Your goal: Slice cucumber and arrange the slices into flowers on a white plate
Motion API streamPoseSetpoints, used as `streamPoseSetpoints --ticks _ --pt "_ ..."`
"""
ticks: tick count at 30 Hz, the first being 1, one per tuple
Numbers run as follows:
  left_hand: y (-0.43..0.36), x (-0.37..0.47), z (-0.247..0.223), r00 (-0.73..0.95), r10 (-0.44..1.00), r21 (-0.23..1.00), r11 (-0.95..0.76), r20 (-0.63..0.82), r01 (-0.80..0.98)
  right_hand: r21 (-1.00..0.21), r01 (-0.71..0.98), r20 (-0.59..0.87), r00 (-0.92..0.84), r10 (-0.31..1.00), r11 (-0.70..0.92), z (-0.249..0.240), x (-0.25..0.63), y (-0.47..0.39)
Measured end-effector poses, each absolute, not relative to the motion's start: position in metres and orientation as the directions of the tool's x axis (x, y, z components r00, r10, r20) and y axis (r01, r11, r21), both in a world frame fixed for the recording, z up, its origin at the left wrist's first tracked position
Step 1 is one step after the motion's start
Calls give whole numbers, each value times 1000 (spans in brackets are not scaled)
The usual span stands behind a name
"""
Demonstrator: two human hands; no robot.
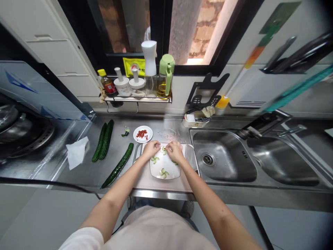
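Note:
A white squarish plate lies on a pale cutting board. Thin cucumber slices sit on it in small pinwheel shapes near its edges. Over the plate's far left corner, my left hand has its fingertips pinched together; what they hold, if anything, is too small to see. My right hand pinches at the far edge, right beside the top pinwheel, and partly covers another pinwheel at the right. Beyond my left hand stands a small white dish with red bits, possibly goji berries.
Whole cucumbers lie on the steel counter at left, near a white paper towel. A double sink is at right. Behind are a condiment rack with bottles and a sponge holder. A stove stands far left.

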State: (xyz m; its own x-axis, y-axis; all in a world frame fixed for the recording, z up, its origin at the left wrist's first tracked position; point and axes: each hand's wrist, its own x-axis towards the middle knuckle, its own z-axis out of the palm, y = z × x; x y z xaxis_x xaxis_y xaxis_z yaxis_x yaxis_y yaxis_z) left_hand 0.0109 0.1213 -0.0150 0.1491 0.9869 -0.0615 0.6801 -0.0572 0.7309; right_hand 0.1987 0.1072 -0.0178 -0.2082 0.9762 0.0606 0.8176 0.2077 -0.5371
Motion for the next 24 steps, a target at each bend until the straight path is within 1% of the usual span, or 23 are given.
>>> streamPoseSetpoints --ticks 5,11,24 --pt "122 20 -20 162 982 667 -54 -100 743 -514 833 67 -198 978 204 -28 196 103" --pt "119 30 -25 138 985 620 -44 -105 783 -487 848 71 -202 977 211 -35 193 102" --pt "120 36 -24 133 986 611 -42 -105 790 -483 845 90 -214 973 231 -39 191 102"
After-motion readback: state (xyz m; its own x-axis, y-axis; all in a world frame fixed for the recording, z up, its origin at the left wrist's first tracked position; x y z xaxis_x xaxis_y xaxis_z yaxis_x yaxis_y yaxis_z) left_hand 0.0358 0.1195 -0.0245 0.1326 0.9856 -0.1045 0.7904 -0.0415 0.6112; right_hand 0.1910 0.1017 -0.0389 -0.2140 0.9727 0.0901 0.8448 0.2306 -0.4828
